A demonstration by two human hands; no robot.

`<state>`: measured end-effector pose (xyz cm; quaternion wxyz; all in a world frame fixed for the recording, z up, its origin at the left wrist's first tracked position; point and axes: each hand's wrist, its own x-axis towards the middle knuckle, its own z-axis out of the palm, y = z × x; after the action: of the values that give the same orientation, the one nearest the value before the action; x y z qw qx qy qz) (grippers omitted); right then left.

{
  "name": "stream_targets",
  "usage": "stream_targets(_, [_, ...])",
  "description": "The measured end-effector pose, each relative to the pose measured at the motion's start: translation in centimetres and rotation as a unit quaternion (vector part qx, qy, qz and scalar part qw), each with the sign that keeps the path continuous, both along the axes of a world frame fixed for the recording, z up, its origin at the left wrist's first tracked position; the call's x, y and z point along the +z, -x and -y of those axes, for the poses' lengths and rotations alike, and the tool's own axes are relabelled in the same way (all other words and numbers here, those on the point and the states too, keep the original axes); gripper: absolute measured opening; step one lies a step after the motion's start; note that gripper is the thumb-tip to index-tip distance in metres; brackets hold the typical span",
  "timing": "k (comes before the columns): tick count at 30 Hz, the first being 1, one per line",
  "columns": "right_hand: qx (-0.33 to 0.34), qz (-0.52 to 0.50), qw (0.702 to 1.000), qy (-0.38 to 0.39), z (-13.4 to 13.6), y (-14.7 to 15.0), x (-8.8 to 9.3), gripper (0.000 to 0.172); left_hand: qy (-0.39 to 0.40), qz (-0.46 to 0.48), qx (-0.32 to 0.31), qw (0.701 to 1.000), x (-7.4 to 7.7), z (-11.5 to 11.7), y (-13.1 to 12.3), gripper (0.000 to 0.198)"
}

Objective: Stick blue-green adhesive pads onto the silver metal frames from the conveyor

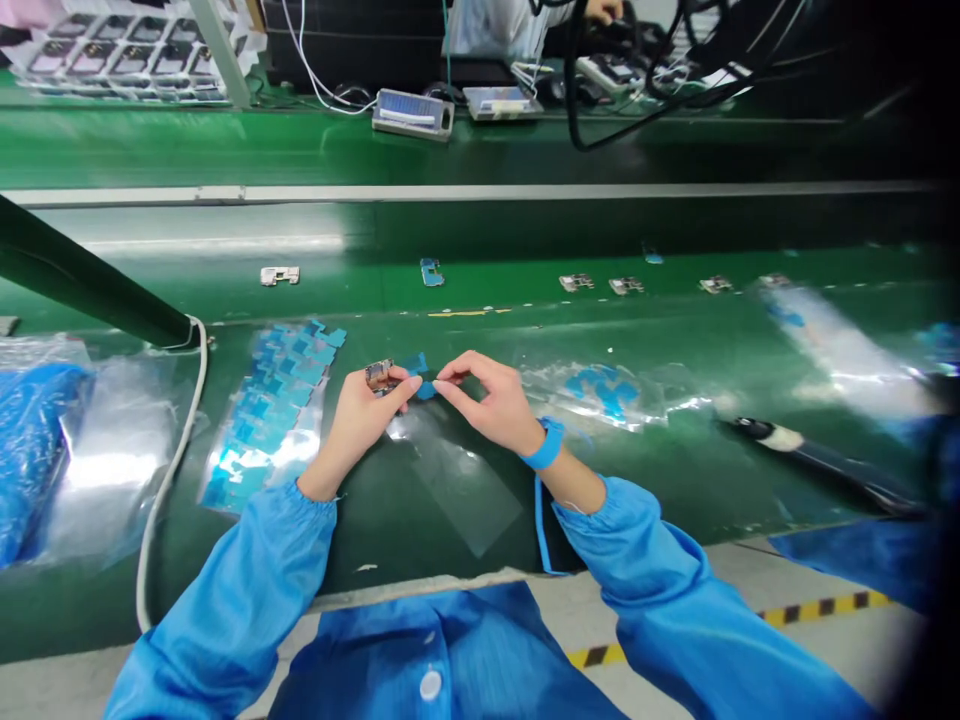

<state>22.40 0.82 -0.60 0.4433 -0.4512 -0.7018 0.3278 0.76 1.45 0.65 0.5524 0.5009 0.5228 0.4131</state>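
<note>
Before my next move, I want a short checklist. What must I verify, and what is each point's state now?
Left hand holds the small circuit board: ok.
Right hand holds the blue film piece: cannot tell, fingers partly hide it.
Blue wrist strap sits on the right wrist: ok.
Strap's blue cord reaches ground: cannot tell, end hidden.
Blue film pieces on the clear sheet lie near the left hand: ok.

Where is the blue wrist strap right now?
In the head view, the blue fabric wrist strap circles the person's right wrist, just behind the right hand and ahead of the blue sleeve cuff.
</note>
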Motion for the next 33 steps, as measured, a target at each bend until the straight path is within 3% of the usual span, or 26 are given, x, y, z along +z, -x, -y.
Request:
stream_targets(3, [0.016, 0.059, 0.997, -0.055, -0.3, -0.7, 0.4, 0.013, -0.001, -0.006, -0.022, 1.000, -0.1, -0.1, 0.3, 0.035])
stream_targets(7, [0.037, 0.072, 0.995, -0.058, -0.5, -1.0, 0.5, 0.014, 0.005, -0.003, -0.039, 0.999, -0.3, 0.1, 0.1, 0.034])
stream_targets(9, [0.039, 0.072, 0.995, -0.051, -0.5, -1.1, 0.5, 0.017, 0.038, 0.051, -0.034, 0.997, -0.3, 0.0, 0.0, 0.037])
stream_targets(12, [0.003, 0.047, 0.999, -0.015, -0.4, -1.1, 0.6, 0.023, 0.139, 0.180, -0.013, 0.974, -0.3, -0.2, 0.0, 0.056])
stream_targets(15, [-0.024, -0.045, 0.995, 0.086, -0.2, -0.9, 1.0, 0.033, 0.188, 0.245, -0.018, 0.951, 0.0, -0.5, 0.3, 0.051])
stream_targets(20, [0.019, -0.154, 0.968, 0.199, 0.1, -0.4, 1.8, 0.045, 0.142, 0.215, -0.055, 0.965, -0.2, -0.4, 0.6, 0.048])
stream_targets(25, [0.047, -0.165, 0.957, 0.233, 0.7, 0.2, 1.8, 0.042, 0.096, 0.192, -0.078, 0.974, -0.6, -0.1, 0.6, 0.058])
stream_targets(33, [0.064, -0.134, 0.962, 0.227, 1.1, 0.6, 1.2, 0.036, 0.119, 0.240, -0.085, 0.960, -0.1, 0.3, 0.1, 0.035])
